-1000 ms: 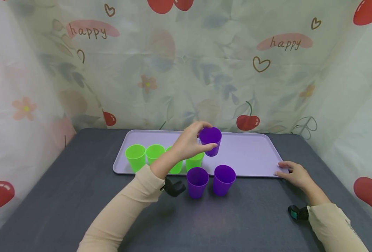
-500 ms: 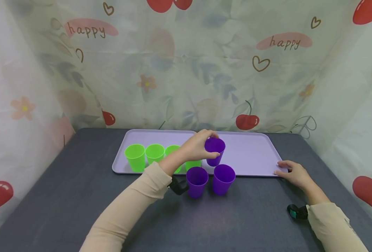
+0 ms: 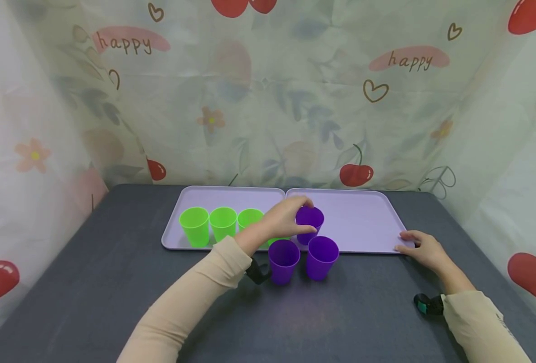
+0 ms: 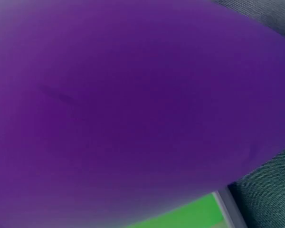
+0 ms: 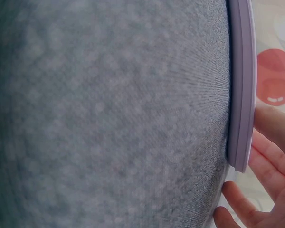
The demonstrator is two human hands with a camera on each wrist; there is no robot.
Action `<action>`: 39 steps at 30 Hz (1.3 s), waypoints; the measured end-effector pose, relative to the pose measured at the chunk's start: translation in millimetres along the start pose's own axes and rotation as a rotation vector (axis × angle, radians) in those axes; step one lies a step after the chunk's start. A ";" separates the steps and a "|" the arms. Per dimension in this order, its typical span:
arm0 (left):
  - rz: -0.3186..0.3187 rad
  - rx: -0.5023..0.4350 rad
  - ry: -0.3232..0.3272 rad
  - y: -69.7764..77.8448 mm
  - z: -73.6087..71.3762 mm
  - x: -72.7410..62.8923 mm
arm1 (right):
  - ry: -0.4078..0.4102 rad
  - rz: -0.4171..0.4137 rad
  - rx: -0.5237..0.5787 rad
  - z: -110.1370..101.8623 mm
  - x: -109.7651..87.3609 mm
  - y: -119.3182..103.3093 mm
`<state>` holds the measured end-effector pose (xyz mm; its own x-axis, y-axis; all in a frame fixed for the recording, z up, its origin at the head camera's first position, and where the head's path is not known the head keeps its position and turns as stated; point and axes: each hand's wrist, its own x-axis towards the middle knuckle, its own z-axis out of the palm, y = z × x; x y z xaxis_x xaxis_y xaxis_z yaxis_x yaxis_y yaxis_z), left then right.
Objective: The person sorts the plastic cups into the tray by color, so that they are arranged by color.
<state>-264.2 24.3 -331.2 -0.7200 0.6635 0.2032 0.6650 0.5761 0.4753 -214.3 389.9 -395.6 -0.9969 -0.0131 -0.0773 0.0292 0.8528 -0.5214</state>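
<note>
My left hand (image 3: 282,220) holds a purple cup (image 3: 311,218) upright by its side, thumb in front and fingers behind, over the left end of the right-hand lilac tray (image 3: 363,222). Two more purple cups, one on the left (image 3: 284,262) and one on the right (image 3: 323,258), stand on the table just in front of the trays. A purple cup wall (image 4: 142,104) fills most of the left wrist view. At the tray's near right corner, my right hand (image 3: 426,250) grips the rim (image 5: 242,85) between thumb and fingers.
Several green cups (image 3: 194,227) stand in a row on the left-hand lilac tray (image 3: 231,194), the rightmost mostly hidden behind my left hand. Both trays lie side by side on a dark grey table (image 3: 331,322). A printed curtain (image 3: 268,101) hangs behind and at both sides.
My left hand has brought the purple cup down and nearer, slightly to the right, onto the right tray's left end. My right hand has stayed at the tray corner.
</note>
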 end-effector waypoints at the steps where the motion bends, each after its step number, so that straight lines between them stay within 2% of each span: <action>1: -0.004 0.003 -0.001 -0.3 0.7 -0.2 | -0.001 -0.001 0.000 -0.1 0.1 -0.2; 7: -0.025 0.011 0.003 -2.0 4.2 -0.4 | 0.002 -0.004 -0.002 0.0 -0.5 -0.5; 14: -0.062 0.048 -0.021 -2.4 7.1 1.7 | 0.009 -0.003 -0.005 0.3 -1.2 -0.7; 22: -0.075 0.065 -0.016 -2.0 9.0 3.7 | 0.014 -0.006 -0.006 0.3 -1.6 -1.4; 31: -0.047 0.033 0.005 -1.7 5.1 1.7 | 0.008 -0.010 -0.005 0.0 -1.5 -1.7; 39: -0.016 0.003 0.043 2.8 -5.9 -9.3 | 0.006 -0.007 -0.003 0.1 -0.7 -0.6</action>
<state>-256.8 16.9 -326.8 -0.7382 0.6332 0.2328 0.6543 0.5878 0.4759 -213.5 389.3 -395.4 -0.9975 -0.0157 -0.0689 0.0224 0.8541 -0.5197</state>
